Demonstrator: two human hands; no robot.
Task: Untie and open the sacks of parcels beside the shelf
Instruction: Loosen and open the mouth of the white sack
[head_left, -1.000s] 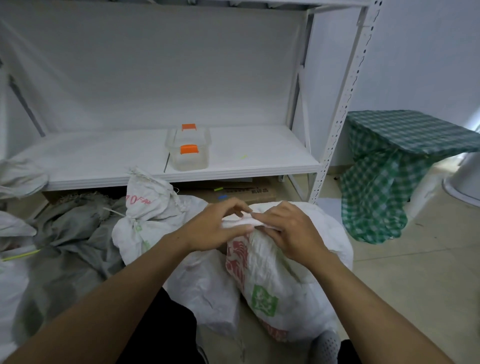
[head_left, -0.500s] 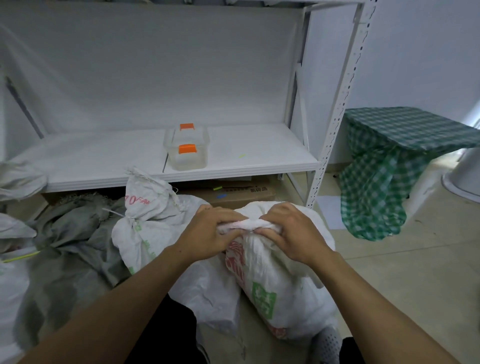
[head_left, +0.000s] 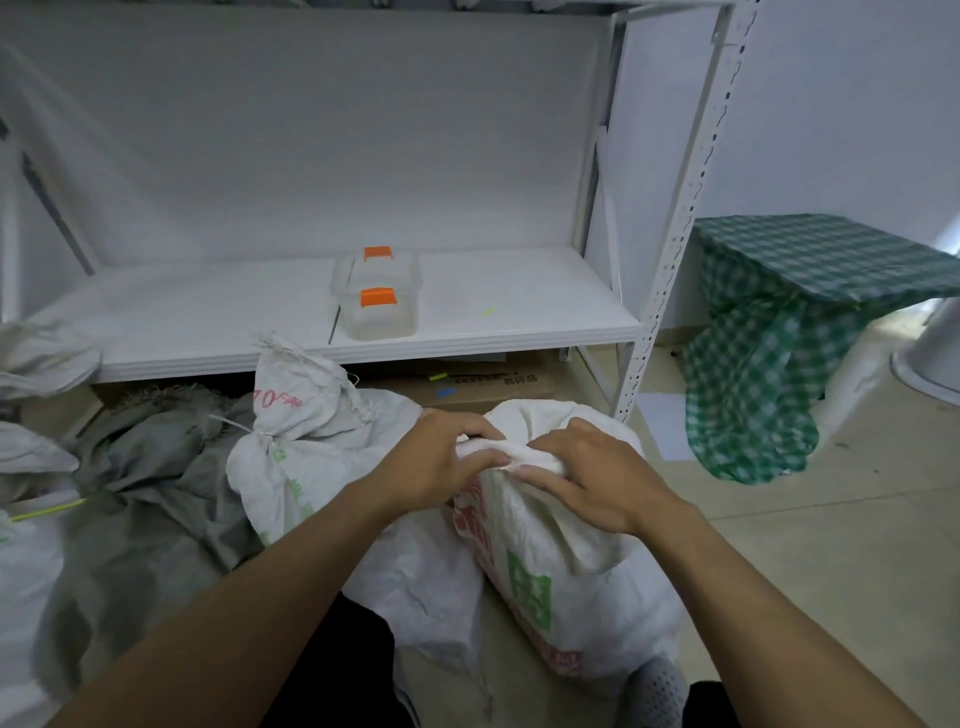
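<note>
Beside the white metal shelf (head_left: 670, 249), on the floor by me, sat the white woven plastic sack w/ red & green print (head_left: 566, 566). My left hand (head_left: 434, 462) & right hand (head_left: 597, 480) both pinched its bunched top (head_left: 519, 453), prob. to work it loose. Couldn't see any tie.

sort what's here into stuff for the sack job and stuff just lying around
Job: printed sack, its bunched mouth gripped by the left hand and right hand; tied sack beside it; grey sack.
Lying about: clear box with orange latches on the shelf; cardboard box under it; green checked cloth.
</note>
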